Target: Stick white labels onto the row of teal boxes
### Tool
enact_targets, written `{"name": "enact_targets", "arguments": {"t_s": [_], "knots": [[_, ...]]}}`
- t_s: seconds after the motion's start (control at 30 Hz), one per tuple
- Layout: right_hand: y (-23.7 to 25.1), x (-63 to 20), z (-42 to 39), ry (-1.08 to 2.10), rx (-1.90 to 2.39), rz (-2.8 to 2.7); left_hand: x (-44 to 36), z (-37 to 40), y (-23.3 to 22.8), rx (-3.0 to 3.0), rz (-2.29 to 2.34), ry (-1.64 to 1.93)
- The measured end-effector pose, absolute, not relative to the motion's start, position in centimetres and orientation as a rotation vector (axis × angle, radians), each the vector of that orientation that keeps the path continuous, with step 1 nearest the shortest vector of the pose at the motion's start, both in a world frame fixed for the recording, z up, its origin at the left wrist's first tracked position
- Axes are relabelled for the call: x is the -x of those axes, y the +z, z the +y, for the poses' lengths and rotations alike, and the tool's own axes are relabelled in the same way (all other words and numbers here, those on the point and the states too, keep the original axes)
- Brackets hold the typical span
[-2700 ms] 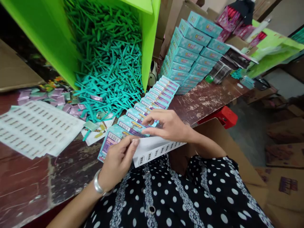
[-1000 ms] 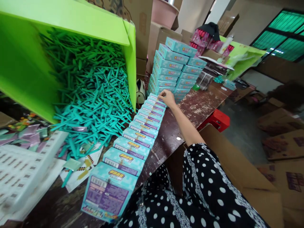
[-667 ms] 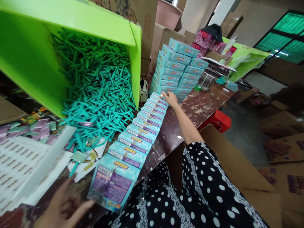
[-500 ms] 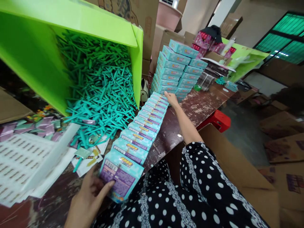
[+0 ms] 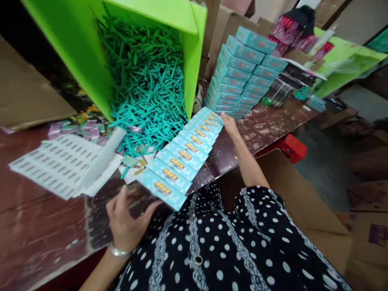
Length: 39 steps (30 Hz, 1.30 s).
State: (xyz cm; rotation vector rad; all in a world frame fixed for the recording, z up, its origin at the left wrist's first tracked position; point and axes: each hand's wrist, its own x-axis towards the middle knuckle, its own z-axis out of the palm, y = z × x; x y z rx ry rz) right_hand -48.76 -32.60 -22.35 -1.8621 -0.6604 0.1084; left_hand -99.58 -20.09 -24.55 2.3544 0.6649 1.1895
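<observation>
A long row of teal boxes (image 5: 184, 155) with yellow logos stands edge to edge on the worn wooden table (image 5: 263, 117), running from near me to the far middle. My left hand (image 5: 125, 220), with a silver bangle on its wrist, presses flat against the nearest box. My right hand (image 5: 230, 123) is stretched out and rests against the farthest box. The row is squeezed between both hands.
A tipped green bin (image 5: 75, 44) spills teal plastic pieces (image 5: 145, 89) just left of the row. White sticker sheets (image 5: 63, 163) lie at the left. A stack of teal boxes (image 5: 242, 68) stands behind. An open cardboard carton (image 5: 303, 202) and a red stool (image 5: 291, 147) sit to my right.
The sticker strip has left my hands. My right hand reached to the far end and my left came to the near end; the leaning boxes now stand pressed together.
</observation>
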Motion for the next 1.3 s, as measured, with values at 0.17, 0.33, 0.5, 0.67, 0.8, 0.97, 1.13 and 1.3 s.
{"name": "enact_targets", "arguments": {"t_s": [0.17,0.33,0.5,0.67,0.8,0.97,1.13,1.3], "knots": [[-23.0,48.3,-32.5,0.082,1.804,-0.667,98.3,-19.1,-23.8,-2.538,0.049,1.689],[-23.2,49.0,-32.7,0.046,1.802,-0.664,97.8,-19.2,-24.0,-2.575,-0.035,1.638],[-23.0,49.7,-32.7,0.014,1.84,-0.657,98.0,-19.3,-24.1,-2.596,0.061,1.57],[-22.9,50.4,-32.5,0.011,1.838,-0.662,99.1,-17.6,-23.6,-2.655,0.032,1.368],[-22.8,50.9,-32.6,0.02,1.827,-0.663,98.6,-16.8,-20.8,-2.764,-0.023,0.904],[-22.7,51.3,-32.5,0.04,1.782,-0.634,94.7,-16.9,-15.1,-2.828,-0.303,0.509],[-22.9,52.1,-31.8,0.089,1.658,-0.502,86.5,-15.0,-13.3,-2.84,-0.522,0.073],[-23.7,53.1,-30.9,0.1,1.622,-0.335,71.8,-14.5,-13.6,-2.909,-0.526,-0.255]]}}
